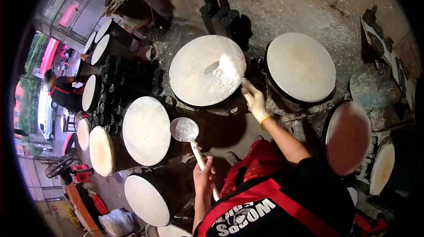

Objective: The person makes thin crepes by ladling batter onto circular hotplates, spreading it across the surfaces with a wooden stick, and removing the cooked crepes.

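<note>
My left hand (pixel 204 177) is wrapped round the pale handle of a ladle (pixel 184 129), whose round metal bowl is tilted upward and streaked with white. On my right hand (pixel 255 101) is a cream glove with a yellow cuff. Its fingers are closed near the rim of a round white griddle (pixel 190 71). Wet white dough (pixel 230 71) stretches from those fingers onto the plate, blurred and stringy. A grey patch shows in the plate's middle. How much dough sits inside the fingers is hidden.
Another round griddle (pixel 301 67) stands to the right, a reddish plate (pixel 349 137) beyond it. More white plates (pixel 146 131) line the left side. Black honeycomb coal briquettes (pixel 227 21) stand behind; more are stacked at left. A person (pixel 66 91) is at far left, near a fan (pixel 59 165).
</note>
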The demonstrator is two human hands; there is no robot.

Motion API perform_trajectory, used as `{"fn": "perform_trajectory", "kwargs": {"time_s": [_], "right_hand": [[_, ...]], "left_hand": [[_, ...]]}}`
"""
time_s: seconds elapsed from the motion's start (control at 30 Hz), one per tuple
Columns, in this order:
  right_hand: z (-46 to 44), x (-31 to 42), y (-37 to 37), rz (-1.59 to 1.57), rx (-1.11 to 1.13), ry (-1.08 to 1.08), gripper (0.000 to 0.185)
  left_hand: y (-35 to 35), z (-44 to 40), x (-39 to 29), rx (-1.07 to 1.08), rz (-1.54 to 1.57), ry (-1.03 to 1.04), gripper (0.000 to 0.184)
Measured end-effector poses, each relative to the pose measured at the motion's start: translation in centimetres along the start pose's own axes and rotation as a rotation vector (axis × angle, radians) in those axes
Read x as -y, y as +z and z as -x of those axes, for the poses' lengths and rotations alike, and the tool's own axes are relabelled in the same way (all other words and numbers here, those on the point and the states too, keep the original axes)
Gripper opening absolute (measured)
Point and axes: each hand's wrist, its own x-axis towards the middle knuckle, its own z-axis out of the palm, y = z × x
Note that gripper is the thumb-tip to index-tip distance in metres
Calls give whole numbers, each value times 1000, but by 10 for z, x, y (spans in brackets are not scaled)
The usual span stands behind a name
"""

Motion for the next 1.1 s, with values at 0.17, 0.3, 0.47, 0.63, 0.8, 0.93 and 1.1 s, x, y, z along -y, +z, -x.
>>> {"fn": "perform_trajectory", "kwargs": {"time_s": [0.17,0.3,0.47,0.63,0.8,0.93,1.1], "right_hand": [[26,-32,48,-16,117,281,41],[24,15,15,2,176,211,40],[34,-67,15,15,-117,29,39],[-7,15,-5,95,94,287,36],[-3,-48,-21,154,236,9,38],[48,-48,-45,118,361,37,42],[64,-18,-32,39,49,27,39]], "left_hand": [[-11,-18,-2,81,136,29,23],[-13,-23,4,160,165,69,18],[-7,-20,-2,179,140,41,16],[-4,-23,-8,219,111,-49,16],[-4,-46,-6,158,57,-28,18],[6,-89,-32,182,-21,55,16],[49,-162,-60,83,-166,241,13]]}}
